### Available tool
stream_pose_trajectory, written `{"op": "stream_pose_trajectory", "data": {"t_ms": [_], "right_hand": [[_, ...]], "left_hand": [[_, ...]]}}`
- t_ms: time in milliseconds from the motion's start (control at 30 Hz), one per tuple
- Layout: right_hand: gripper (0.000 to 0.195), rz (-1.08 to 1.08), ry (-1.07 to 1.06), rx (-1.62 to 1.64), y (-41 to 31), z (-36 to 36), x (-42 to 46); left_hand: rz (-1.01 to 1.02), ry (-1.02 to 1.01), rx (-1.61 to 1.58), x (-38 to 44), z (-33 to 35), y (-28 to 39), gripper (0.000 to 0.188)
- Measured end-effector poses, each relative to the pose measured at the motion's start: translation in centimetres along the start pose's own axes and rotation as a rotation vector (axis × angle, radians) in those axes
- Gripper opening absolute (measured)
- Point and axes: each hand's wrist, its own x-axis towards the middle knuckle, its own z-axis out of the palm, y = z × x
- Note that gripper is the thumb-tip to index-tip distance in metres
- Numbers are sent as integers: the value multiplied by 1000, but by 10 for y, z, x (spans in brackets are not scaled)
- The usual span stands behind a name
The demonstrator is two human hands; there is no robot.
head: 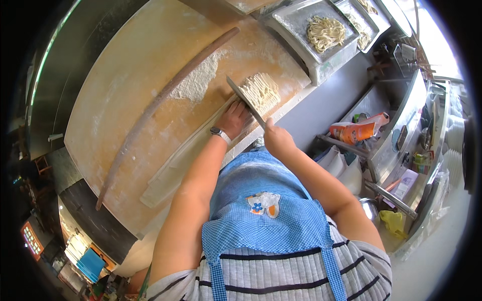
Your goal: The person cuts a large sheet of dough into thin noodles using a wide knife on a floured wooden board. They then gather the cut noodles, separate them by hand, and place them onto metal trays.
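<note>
My right hand (278, 138) grips the handle of a kitchen knife (244, 98), its blade standing on edge across the dough. Palm down, my left hand (232, 119) presses on a long folded dough sheet (180, 161), fingertips close to the blade; its thumb is hidden. That sheet runs from under the hand toward the lower left of the floured wooden board (113, 98). On the blade's far side lies a bunch of cut noodles (263, 90), strands side by side.
A long wooden rolling pin (150, 109) lies across the board beside a flour pile (199, 81). Metal trays (290, 22) at the upper right hold noodle bundles (326, 34). To my right, an open metal drawer (395, 124) contains an orange packet (354, 131).
</note>
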Motion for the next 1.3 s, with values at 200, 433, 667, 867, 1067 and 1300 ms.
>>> {"op": "stream_pose_trajectory", "data": {"t_ms": [200, 433, 667, 867, 1067, 1300], "right_hand": [[16, -113, 146, 23, 2, 12, 40], [17, -24, 28, 6, 9, 8, -9], [17, -98, 144, 11, -1, 14, 50], [19, 7, -15, -31, 4, 4, -15], [16, -89, 162, 12, -4, 25, 48], [19, -42, 21, -2, -2, 4, -14]], "left_hand": [[6, -53, -67, 5, -16, 2, 29], [18, -43, 5, -2, -9, -1, 30], [26, -33, -36, -1, -13, -2, 29], [8, -29, 24, -7, -9, -2, 30], [24, -21, -88, 1, -23, 2, 28], [18, -11, 8, -10, -17, 0, 33]]}}
